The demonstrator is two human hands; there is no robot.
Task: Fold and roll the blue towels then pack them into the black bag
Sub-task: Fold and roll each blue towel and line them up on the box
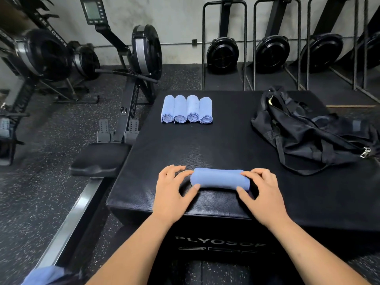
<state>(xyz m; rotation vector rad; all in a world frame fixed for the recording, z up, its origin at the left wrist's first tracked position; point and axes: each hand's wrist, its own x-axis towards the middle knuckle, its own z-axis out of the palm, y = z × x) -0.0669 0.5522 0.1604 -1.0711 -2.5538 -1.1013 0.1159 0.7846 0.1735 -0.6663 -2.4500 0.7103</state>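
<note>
Both hands, left hand (171,189) and right hand (262,191), reach forward, fingers (183,171) curled, gripping the rolled towel's (220,178) ends on the tabletop (226,145).

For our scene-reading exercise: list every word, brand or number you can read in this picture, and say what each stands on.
"PLYOSOF", the rest lost in shadow: front of the box.
"ROWER": leg of the near rower.
"ROWER": frame of the left rower.
Monitor: display too blurred to read.
</note>
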